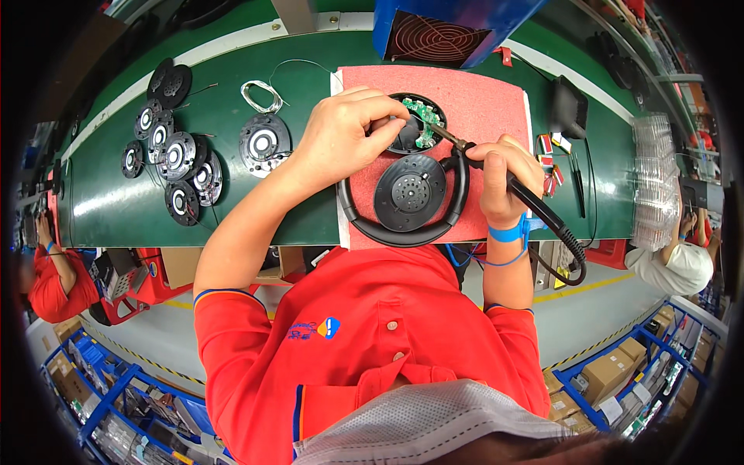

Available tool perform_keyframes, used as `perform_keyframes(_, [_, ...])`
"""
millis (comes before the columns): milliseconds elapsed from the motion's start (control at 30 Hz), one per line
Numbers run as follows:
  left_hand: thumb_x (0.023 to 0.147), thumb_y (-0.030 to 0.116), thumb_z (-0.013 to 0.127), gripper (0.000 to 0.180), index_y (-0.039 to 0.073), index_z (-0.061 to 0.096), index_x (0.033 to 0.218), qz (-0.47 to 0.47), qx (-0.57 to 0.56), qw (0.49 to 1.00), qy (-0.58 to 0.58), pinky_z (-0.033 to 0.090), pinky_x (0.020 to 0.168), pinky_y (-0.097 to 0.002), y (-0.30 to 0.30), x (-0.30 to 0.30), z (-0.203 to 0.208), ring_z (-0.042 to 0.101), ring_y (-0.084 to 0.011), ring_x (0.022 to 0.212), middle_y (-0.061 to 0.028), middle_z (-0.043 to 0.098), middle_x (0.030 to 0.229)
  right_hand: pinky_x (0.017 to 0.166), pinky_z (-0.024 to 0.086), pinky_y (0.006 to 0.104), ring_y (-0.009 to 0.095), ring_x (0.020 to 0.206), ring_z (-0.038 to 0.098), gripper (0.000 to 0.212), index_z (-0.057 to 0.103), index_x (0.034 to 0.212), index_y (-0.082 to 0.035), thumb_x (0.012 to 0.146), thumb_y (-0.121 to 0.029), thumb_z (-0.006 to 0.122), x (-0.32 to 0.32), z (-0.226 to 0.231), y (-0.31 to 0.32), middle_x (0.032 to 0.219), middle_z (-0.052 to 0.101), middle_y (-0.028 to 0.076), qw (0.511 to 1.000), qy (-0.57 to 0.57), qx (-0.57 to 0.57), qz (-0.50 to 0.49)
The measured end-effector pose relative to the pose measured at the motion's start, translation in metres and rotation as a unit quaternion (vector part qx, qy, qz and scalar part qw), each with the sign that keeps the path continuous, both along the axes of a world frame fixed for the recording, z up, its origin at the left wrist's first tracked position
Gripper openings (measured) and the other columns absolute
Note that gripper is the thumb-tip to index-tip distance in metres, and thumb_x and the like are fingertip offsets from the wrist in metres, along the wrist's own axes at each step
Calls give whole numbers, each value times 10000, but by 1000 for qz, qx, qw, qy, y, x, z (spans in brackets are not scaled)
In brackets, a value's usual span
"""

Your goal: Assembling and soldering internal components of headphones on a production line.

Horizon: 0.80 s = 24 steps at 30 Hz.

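My right hand (505,172) grips a soldering iron (535,203), its tip down at a green circuit board (425,138). The board sits in the open round ear cup of black headphones (350,203). Over the cup's left edge, my left hand (353,128) is closed in a pinch on solder wire, the part between the fingers barely visible. A thin strand runs toward this hand from the silver coil of solder wire (262,97). The second ear cup part, a black disc with small holes (410,193), lies face up inside the headband's curve.
A pink foam mat (488,101) lies under the headphones on the green table (310,221). Several round speaker parts (180,155) lie at left, one larger disc (264,142) nearer. Small red-and-white pieces (547,161), tweezers (578,186) and stacked clear trays (655,182) are at right; a blue fan box (442,35) stands behind.
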<state>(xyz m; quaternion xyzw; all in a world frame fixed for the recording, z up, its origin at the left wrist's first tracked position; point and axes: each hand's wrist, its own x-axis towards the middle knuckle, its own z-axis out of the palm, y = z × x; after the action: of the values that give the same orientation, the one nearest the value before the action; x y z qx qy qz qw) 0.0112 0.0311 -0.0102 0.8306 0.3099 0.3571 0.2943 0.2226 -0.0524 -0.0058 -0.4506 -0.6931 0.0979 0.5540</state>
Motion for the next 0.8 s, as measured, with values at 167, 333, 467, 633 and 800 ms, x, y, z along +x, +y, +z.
perform_keyframes(167, [775,47,646,99,40,674,869,-5,-1,1000,-2,437,556,-290,1,-3,0,540,-172,619,-60,604,710,463,389,274,167,485,516,122,644,721,-1,825,-47,602,1,1,-1,621,630,74,1000,-6,-3,0])
perform_keyframes(333, [787,22,655,107,25,681,891,-12,5,1000,-1,415,537,-248,1,-2,0,509,-125,592,-48,596,724,460,387,275,167,484,518,132,641,711,-1,827,-51,603,0,0,0,617,628,74,1000,-4,6,1])
perform_keyframes(467, [764,70,643,78,56,666,836,-1,22,1000,0,466,576,-337,0,1,0,583,-230,657,-72,624,709,442,297,271,137,471,433,244,635,711,33,872,-119,534,0,-2,2,580,577,80,1000,-7,20,-3])
perform_keyframes(633, [765,75,641,80,55,666,838,-4,34,999,-1,468,570,-336,1,1,-1,590,-230,667,-70,617,692,444,301,270,137,475,433,250,634,711,35,874,-126,532,-2,-2,2,589,584,85,1000,-12,16,-5])
perform_keyframes(800, [775,72,651,117,37,664,885,82,12,996,-45,486,569,-309,14,-14,13,604,-198,692,-90,629,810,451,319,264,139,523,453,221,620,750,59,864,-111,538,3,-6,0,647,596,99,998,55,9,-3])
